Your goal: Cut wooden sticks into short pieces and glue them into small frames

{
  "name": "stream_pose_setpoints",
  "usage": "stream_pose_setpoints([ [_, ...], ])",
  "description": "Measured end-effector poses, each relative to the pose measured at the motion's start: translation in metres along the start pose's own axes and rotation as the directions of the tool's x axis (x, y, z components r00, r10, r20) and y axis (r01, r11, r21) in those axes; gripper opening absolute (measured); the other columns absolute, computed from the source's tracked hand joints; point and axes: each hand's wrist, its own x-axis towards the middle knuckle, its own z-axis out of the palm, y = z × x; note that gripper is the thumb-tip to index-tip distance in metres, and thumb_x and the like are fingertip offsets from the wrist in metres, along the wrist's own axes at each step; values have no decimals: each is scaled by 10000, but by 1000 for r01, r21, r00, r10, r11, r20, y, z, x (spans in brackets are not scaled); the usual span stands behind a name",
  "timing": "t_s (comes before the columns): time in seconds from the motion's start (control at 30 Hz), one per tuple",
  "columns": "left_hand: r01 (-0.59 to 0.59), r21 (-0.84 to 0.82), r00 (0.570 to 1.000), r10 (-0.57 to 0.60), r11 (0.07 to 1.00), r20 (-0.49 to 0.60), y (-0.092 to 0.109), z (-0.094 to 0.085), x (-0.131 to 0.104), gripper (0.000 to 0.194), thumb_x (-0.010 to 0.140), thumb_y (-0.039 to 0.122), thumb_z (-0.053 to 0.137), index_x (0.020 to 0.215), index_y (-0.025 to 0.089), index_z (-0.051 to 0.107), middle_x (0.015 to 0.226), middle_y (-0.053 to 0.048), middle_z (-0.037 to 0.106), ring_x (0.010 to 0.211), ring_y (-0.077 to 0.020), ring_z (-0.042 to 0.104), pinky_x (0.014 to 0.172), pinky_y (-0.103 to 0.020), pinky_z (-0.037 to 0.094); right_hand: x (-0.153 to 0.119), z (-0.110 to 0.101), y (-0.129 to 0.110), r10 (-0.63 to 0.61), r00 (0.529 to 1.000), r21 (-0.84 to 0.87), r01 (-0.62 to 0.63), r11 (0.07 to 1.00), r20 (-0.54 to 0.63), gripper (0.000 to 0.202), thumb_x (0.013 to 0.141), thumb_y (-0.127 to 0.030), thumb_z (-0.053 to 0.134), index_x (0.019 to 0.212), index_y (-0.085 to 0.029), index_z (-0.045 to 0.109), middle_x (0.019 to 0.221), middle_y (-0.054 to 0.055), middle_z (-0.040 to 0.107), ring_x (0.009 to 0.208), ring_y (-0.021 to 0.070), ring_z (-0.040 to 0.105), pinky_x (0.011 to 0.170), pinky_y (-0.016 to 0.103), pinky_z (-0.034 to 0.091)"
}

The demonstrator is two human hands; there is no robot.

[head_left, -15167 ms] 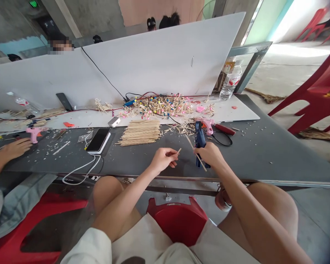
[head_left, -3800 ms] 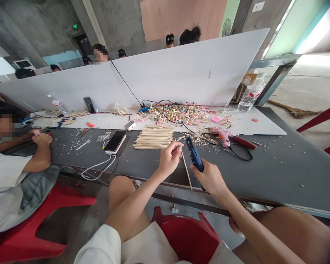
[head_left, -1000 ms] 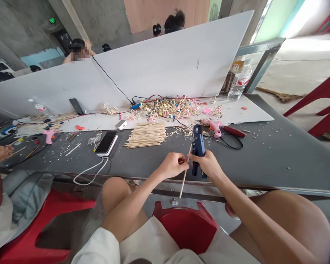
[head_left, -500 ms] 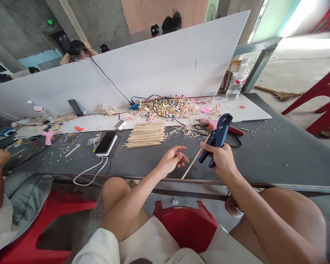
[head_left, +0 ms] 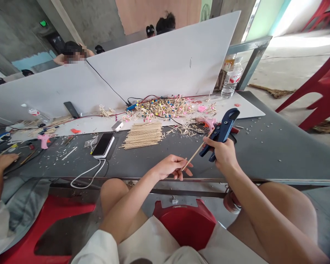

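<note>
Right hand (head_left: 226, 152) is closed around the handles of a navy-blue two-handled cutter (head_left: 223, 129) with a curved head; its thumb side also steadies one thin, pale wooden stick (head_left: 197, 151) against the tool. The stick slants down from the cutter to my left hand (head_left: 169, 167), whose fingers are loosely curled and partly spread at its lower end. Whether they pinch it or only touch it, I cannot tell; nor can I see how the upper end sits relative to the blade.

Risks noted:
1. Right hand shares its grip between tool and stick. If I squeeze the handles, the thumb may shift and the stick may roll or tilt, giving a slanted or wrong-length cut.
2. Loose left fingers: a freed piece could drop past the near edge of the dark grey tabletop (head_left: 263, 157), as the lower end lies close to it.
3. Right fingertips are near the cutter head; a careless squeeze might nip skin.
4. Swinging the tool wide could snag the pink glue gun (head_left: 209, 123) just behind it, or scatter the flat bundle of pale sticks (head_left: 143, 135).
</note>
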Motion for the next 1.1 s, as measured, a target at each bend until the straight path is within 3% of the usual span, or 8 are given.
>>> stream_pose_setpoints([
  [0.1,5,-21,1000,-5,1000,15,1,1,0,585,818,582,680,1127,85,676,1007,-193,739,527,-93,625,429,-188,387,3,-2,4,-21,1000,-44,22,999,1,310,589,-305,856,776,-168,651,713,16,616,594,152,607,565,284,562],
  [0.23,-27,-27,999,26,999,-47,1,1,0,593,782,583,716,1083,72,688,878,-154,740,510,-87,600,435,-190,384,2,-2,4,-48,999,-52,49,997,19,311,599,-315,848,791,-172,650,720,13,617,597,154,609,584,297,571],
  [0.37,-73,-36,991,69,997,-115,1,1,0,565,753,570,748,1011,69,706,724,-75,691,486,-71,562,423,-186,364,-7,3,-2,-48,995,-72,55,996,92,272,615,-291,829,770,-164,645,732,25,641,608,158,616,595,292,563],
  [0.5,-93,-27,989,89,995,-118,1,1,0,554,755,572,743,1002,77,714,697,-51,672,474,-64,550,410,-185,352,-13,7,-4,-40,986,-63,51,997,161,296,608,-274,835,809,-162,649,781,31,671,613,153,611,599,292,557],
  [0.77,15,103,988,1,995,-155,2,1,-3,631,786,677,637,1008,94,738,516,9,573,378,-62,487,352,-182,274,-7,2,-2,-44,995,-37,48,998,92,258,613,-266,835,760,-153,656,717,11,639,625,152,618,626,285,555],
  [1.1,-40,25,991,43,999,-127,-1,-3,0,581,754,613,718,993,84,739,593,-11,622,421,-55,502,400,-191,355,-7,3,-1,-13,997,-50,17,999,77,294,595,-275,846,786,-151,661,726,16,649,616,157,627,580,277,547],
])
